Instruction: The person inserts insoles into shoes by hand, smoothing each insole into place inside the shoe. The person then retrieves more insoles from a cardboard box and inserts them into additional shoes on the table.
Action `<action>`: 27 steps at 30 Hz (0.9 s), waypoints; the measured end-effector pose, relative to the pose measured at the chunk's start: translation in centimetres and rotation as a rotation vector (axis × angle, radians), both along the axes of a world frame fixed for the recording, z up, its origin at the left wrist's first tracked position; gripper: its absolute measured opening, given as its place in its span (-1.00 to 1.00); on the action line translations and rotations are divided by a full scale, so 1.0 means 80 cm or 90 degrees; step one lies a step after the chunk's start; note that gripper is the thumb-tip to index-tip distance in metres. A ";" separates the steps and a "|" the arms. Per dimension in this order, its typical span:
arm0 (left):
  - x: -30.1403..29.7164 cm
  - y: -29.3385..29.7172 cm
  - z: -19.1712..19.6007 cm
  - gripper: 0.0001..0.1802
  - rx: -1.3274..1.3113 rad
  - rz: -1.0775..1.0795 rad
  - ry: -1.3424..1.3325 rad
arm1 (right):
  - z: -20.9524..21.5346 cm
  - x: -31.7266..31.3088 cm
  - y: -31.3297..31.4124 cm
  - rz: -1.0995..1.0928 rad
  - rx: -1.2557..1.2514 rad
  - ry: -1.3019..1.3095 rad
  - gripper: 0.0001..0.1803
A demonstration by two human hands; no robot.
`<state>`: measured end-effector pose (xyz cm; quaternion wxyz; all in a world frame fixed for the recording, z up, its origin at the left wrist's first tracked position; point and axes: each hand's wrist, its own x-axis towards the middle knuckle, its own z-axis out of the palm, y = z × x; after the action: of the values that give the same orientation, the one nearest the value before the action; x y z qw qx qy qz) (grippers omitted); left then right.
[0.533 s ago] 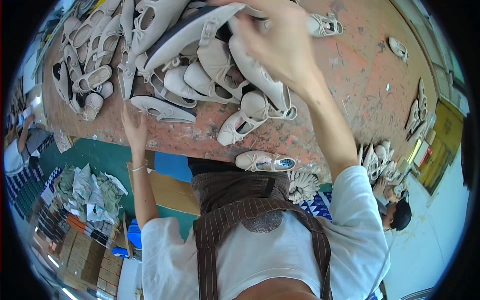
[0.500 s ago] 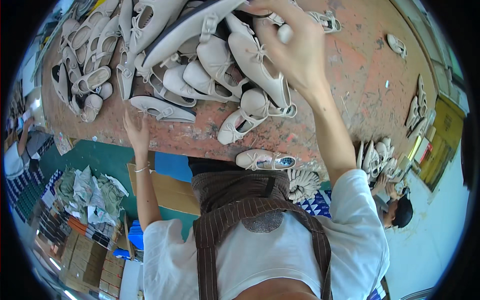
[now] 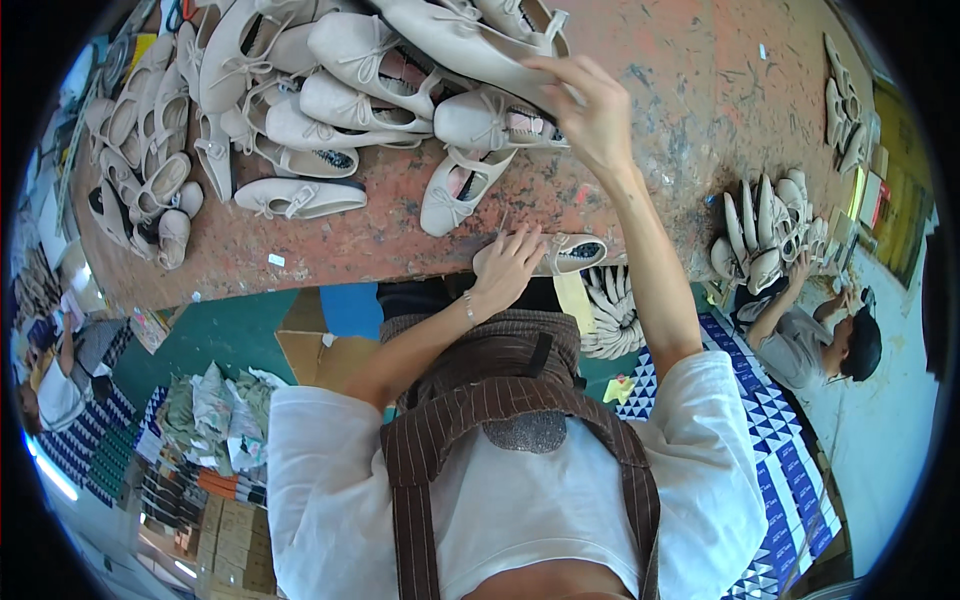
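While the right hand [image 3: 597, 120] pinches the heel of a smooth cream shoe [image 3: 465, 45], dark-soled and slanting at top centre, the left hand [image 3: 505, 272] covers a second cream shoe [image 3: 558, 258] mid-frame, its grip indeterminable, at the near edge of the scuffed red-brown table [image 3: 680, 130], which extends toward the shoe cluster [image 3: 765, 228] at right.

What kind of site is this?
Probably a shoe workshop or factory floor: beige shoes heaped on a scuffed worktable, cardboard boxes stacked at lower left, and a co-worker at right.
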<state>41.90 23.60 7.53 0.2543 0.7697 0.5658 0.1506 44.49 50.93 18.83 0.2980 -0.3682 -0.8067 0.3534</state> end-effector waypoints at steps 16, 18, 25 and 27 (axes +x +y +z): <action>-0.095 0.057 0.051 -0.14 -0.184 0.008 0.011 | -0.140 0.136 -0.071 -0.197 0.031 -0.234 -0.42; -0.122 0.066 0.041 -0.04 -0.196 0.035 0.053 | -0.153 0.118 -0.075 -0.159 0.054 -0.221 -0.51; -0.139 0.069 0.057 -0.16 -0.313 -0.009 0.041 | -0.144 0.102 -0.103 -0.322 -0.005 -0.045 -0.82; -0.182 0.070 0.094 -0.20 -0.256 -0.049 -0.018 | -0.139 0.133 -0.116 -0.433 -0.092 0.080 -0.81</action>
<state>27.35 29.16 15.07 0.4166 0.7221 0.5511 0.0356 55.12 41.66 7.68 0.4208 -0.6133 -0.5911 0.3121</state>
